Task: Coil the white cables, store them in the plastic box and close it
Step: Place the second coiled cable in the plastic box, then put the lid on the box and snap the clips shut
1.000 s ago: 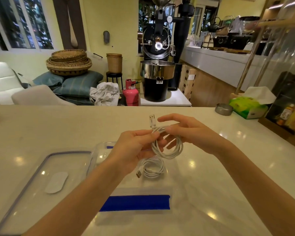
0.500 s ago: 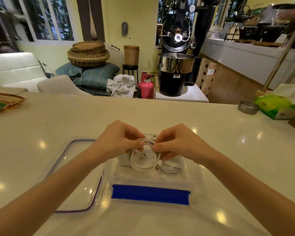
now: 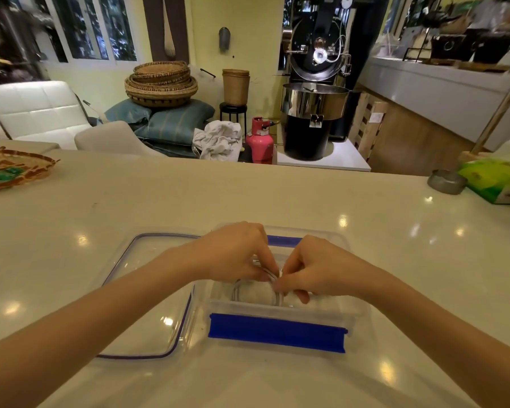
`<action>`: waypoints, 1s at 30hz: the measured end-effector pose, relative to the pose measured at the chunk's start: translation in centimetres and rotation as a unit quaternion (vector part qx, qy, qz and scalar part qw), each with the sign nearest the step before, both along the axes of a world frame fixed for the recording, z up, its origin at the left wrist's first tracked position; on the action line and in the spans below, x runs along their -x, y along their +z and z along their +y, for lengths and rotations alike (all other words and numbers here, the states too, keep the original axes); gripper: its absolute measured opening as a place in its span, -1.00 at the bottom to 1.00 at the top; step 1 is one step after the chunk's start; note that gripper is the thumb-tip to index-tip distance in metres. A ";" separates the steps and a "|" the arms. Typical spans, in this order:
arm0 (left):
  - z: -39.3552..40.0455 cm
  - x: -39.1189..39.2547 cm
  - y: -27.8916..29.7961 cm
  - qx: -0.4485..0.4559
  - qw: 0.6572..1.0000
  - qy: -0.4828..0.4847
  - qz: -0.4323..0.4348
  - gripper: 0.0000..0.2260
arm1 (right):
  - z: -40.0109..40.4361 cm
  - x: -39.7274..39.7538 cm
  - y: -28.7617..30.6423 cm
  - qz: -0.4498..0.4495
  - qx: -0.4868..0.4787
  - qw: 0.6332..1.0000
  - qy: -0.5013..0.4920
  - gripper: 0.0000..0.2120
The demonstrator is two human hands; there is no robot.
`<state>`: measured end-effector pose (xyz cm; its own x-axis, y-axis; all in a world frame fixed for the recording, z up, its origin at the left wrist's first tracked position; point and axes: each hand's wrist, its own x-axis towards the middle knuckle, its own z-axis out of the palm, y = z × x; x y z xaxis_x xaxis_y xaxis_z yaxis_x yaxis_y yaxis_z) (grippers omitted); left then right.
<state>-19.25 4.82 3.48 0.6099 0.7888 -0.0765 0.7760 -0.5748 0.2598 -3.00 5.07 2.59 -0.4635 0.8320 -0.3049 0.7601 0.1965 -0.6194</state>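
A clear plastic box (image 3: 354,315) with blue clips stands on the pale counter in front of me. Its clear lid (image 3: 147,293) with a purple seal lies flat just left of it. Both my hands reach into the box. My left hand (image 3: 236,254) and my right hand (image 3: 309,272) pinch a coiled white cable (image 3: 255,291) between their fingertips, low inside the box. Most of the coil is hidden by my fingers and blurred by the box wall. Whether another cable lies under it I cannot tell.
A woven tray (image 3: 11,170) sits at the counter's far left. A metal ashtray (image 3: 446,181) and a green tissue pack (image 3: 496,179) sit at the far right. Beyond the counter stand chairs, baskets, a pink gas cylinder (image 3: 259,141) and a black roaster.
Both hands carried the coiled cable from above the counter down into the box. My view shifted left, so the box now lies centred under my hands.
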 end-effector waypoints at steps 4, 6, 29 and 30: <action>0.3 -0.4 -1.1 -0.037 0.998 -0.037 0.037 -0.76 | 0.0 0.1 -0.2 -0.041 -0.013 0.999 0.020 -0.69; 0.5 -0.4 -1.3 -0.069 0.994 -0.054 0.058 -0.75 | 0.1 0.1 -0.3 -0.045 -0.015 0.999 0.021 -0.73; -5.9 12.2 0.3 -0.054 0.908 0.292 -0.295 -0.85 | 6.9 8.1 4.2 0.084 -0.151 0.977 0.129 -0.92; -6.3 13.0 -0.4 -0.065 0.902 0.320 -0.282 -0.86 | 7.6 9.2 3.9 0.069 -0.152 0.976 0.140 -0.91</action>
<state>-32.24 -1.43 3.07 -0.0609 0.9731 0.2222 0.7254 -0.1098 0.6796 -12.20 12.64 6.44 -0.7045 0.7095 0.0176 0.5645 0.5751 -0.5921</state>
